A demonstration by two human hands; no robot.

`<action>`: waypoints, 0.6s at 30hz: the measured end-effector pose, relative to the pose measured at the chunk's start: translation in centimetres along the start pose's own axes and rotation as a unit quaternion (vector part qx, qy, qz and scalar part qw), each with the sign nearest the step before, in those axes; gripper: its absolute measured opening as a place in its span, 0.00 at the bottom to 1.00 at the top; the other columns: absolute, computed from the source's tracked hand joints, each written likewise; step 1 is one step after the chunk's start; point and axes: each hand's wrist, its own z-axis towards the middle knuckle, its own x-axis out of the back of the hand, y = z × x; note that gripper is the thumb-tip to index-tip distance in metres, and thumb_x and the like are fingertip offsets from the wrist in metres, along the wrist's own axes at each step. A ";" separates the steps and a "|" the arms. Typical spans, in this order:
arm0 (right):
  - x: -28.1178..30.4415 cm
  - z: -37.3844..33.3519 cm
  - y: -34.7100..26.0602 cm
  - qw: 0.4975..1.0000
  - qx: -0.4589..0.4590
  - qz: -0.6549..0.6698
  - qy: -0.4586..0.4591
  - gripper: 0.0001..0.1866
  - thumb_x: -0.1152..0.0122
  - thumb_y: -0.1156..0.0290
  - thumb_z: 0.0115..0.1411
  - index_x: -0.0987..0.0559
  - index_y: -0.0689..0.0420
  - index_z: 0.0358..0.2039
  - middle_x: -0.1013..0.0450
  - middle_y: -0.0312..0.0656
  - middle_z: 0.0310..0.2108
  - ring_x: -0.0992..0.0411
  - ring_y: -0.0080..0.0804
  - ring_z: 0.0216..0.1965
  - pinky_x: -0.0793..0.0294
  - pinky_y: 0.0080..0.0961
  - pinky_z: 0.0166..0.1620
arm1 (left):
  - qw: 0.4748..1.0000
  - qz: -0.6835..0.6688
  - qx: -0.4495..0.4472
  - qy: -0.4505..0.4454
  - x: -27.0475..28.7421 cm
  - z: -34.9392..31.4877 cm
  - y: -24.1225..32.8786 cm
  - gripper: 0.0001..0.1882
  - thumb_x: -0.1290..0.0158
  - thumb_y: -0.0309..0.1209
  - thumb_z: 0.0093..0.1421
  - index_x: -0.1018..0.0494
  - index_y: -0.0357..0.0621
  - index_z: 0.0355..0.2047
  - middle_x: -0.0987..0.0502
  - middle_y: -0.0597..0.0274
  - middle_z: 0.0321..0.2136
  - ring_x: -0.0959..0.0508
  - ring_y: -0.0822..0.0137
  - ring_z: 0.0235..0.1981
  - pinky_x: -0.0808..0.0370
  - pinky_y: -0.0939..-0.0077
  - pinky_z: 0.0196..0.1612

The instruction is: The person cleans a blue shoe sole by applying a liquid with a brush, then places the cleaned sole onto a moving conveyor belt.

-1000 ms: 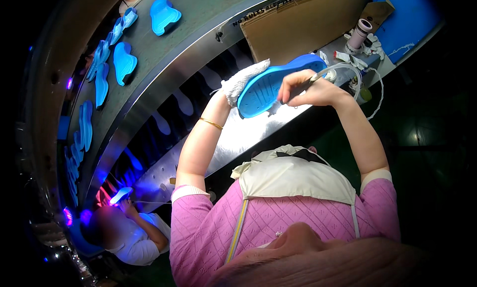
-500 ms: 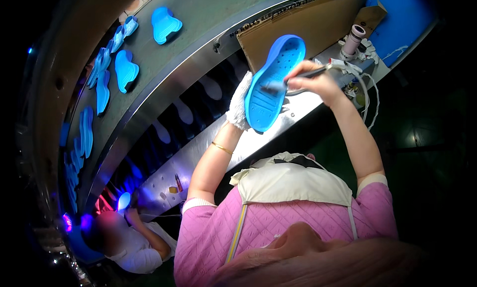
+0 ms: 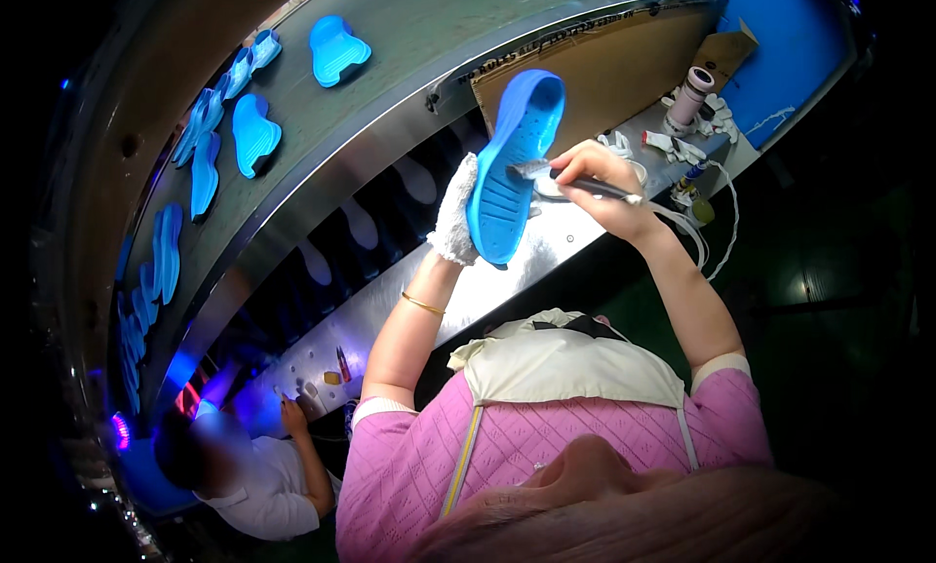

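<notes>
A blue shoe sole (image 3: pixel 499 207) is held up, tilted, over the metal ledge. My left hand (image 3: pixel 452 217), in a white knit glove, grips it along its left edge. My bare right hand (image 3: pixel 606 185) is closed around the dark handle of a small brush (image 3: pixel 529 168). The brush's pale bristles meet the sole's inner face near its middle, where grooves and small holes show. The glove's fingertips are partly hidden behind the sole.
Several blue soles (image 3: pixel 255 136) lie on the grey-green conveyor belt (image 3: pixel 419 41). A cardboard sheet (image 3: pixel 609 71) leans beside it. On the metal ledge (image 3: pixel 390 334) are a pink bottle (image 3: pixel 688 103), white gloves (image 3: pixel 675 148) and cables. A co-worker (image 3: pixel 263 485) sits at lower left.
The sole has turned more edge-on and shifted slightly left. My right hand has lowered, and the brush handle now slants down to the right. The co-worker's hand has moved away from a light blue sole.
</notes>
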 end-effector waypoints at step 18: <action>2.6 1.5 -3.6 0.984 -0.077 0.141 0.079 0.08 0.41 0.86 0.54 0.26 0.63 0.34 0.27 0.46 0.42 0.26 0.28 0.41 0.26 0.21 0.47 | 0.985 -0.122 -0.118 -0.006 -4.9 10.1 15.0 0.36 0.71 0.56 0.69 0.42 0.37 0.62 0.35 0.42 0.59 0.34 0.39 0.58 0.36 0.35 0.59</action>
